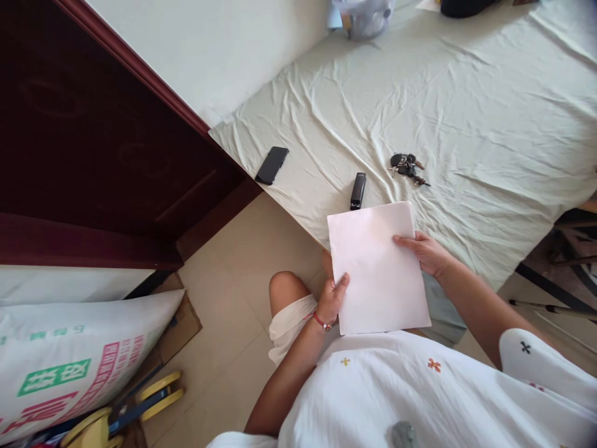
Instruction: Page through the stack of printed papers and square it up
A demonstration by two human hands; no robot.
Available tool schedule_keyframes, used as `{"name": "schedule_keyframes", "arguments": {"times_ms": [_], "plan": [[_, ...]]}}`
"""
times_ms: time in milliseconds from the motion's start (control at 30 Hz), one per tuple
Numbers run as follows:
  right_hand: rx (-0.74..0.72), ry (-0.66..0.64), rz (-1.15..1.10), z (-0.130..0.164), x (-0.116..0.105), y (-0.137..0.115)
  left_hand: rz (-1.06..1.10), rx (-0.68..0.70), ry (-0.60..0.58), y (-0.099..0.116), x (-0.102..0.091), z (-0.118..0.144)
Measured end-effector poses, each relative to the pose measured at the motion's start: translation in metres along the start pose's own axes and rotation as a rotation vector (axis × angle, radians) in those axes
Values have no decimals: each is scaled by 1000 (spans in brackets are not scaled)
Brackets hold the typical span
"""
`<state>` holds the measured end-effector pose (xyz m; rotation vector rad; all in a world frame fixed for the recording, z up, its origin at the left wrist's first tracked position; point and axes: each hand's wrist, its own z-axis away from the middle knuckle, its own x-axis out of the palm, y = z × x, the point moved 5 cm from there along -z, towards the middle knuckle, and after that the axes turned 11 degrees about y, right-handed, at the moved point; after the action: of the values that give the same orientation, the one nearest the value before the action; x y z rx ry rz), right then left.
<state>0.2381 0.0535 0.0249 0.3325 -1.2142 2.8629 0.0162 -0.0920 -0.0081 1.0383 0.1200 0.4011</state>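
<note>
Both hands hold a stack of white paper (377, 274) at the table's near edge, above my lap. My left hand (332, 300) grips its left side low down, thumb on top and fingers underneath. On the opposite side, my right hand (425, 250) pinches the upper right edge, its thumb lying on the sheet. Just beyond the paper's top edge lies a black stapler (358, 191). Farther right on the cloth is a bunch of keys (407, 167). A flat black case-like object (272, 165) rests near the table's left edge.
A pale green cloth (476, 124) with wrinkles covers the table. At the back stand a clear plastic container (364, 18) and a dark object (466, 6). A dark red door (93, 124) is at left, with a large printed sack (84, 361) on the floor below.
</note>
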Motion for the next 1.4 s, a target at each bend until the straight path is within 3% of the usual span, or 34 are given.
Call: {"name": "schedule_keyframes", "arguments": {"times_ms": [200,367,567,767,867,1033,1167,1267,1400], "plan": [[-134,10,150,6,-4,-10,62,-73,1,-5,6,3],[-260,168,122,2,-15,-24,20,-92,-32,-12,8,7],[-261,222,95,-5,-32,-24,-133,-116,-213,-8,11,18],[-270,245,103,-3,-34,-21,-272,-10,-257,-3,6,22],[-297,245,106,0,-31,-24,-413,122,-202,3,-2,13],[-271,251,67,4,-30,-25,-521,405,-129,43,-5,-2],[-218,214,41,5,-26,-20,-374,433,-119,67,4,-13],[-221,183,45,5,-21,-16,-279,471,34,79,8,-23],[-287,153,102,6,-16,-16,-365,530,209,86,10,-31]]}}
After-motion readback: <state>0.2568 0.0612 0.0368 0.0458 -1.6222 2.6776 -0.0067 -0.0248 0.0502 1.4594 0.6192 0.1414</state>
